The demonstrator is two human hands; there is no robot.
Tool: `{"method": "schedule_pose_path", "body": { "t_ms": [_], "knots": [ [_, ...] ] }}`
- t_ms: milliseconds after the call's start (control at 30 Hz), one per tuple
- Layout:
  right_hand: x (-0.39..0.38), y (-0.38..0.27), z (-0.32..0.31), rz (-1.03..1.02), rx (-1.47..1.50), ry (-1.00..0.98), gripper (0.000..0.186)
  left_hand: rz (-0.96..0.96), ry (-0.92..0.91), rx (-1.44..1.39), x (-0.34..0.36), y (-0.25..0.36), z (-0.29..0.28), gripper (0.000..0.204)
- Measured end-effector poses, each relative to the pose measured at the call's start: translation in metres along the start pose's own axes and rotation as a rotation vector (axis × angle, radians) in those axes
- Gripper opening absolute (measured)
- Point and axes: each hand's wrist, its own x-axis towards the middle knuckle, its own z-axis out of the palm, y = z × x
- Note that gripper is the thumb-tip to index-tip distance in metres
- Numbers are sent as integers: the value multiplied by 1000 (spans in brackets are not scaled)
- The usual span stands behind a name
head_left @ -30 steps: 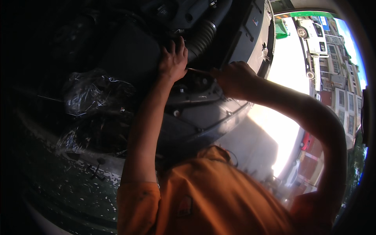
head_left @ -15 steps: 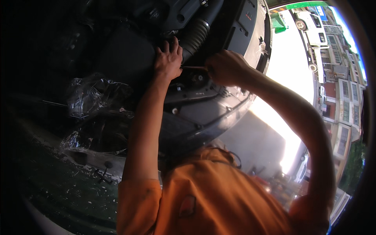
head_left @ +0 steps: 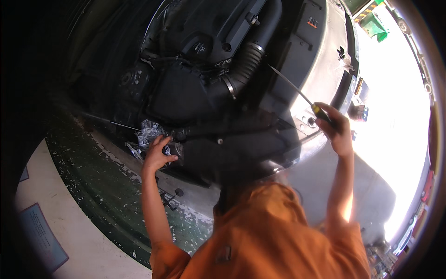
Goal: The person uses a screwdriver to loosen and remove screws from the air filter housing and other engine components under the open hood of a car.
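Note:
My right hand [head_left: 337,128] is closed round the yellow and dark handle of a screwdriver [head_left: 297,89]. Its long thin shaft points up and left over the front of the engine bay, its tip apart from the ribbed air intake hose [head_left: 245,63]. At the near left of the bay, my left hand [head_left: 157,156] has its thumb and fingers spread at a crumpled clear plastic sheet [head_left: 151,132]; whether it grips the plastic is hard to see. A metal clamp [head_left: 228,87] circles the hose where it meets a black box [head_left: 179,95].
The black engine cover [head_left: 204,23] fills the far part of the bay. A dark panel [head_left: 232,144] lies between my hands. The pale car front [head_left: 325,51] curves along the right. Below on the left is a green, white-speckled floor [head_left: 102,186]; a green bin [head_left: 374,25] stands far right.
My left hand has moved from beside the hose down and left to the plastic. My right hand has drawn back to the right with the screwdriver. The view has shifted too.

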Motion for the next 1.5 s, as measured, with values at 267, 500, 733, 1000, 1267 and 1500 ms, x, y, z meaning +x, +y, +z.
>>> {"method": "schedule_pose_path", "body": {
  "t_ms": [267,500,733,1000,1267,1500],
  "knots": [
    [-85,119,-21,556,701,577,34,-74,662,-298,7,-16,12,20],
    [-76,138,-47,447,738,693,35,331,264,-1427,93,292,29,16],
    [-73,141,-61,460,745,946,36,888,422,-672,143,520,225,9],
    [-96,142,-53,453,437,668,41,885,98,219,143,482,320,28],
    [-72,89,-16,157,400,407,41,896,394,-185,50,359,163,33],
    [-47,-16,73,92,162,159,41,401,654,-359,20,140,51,22]
  ]
}}
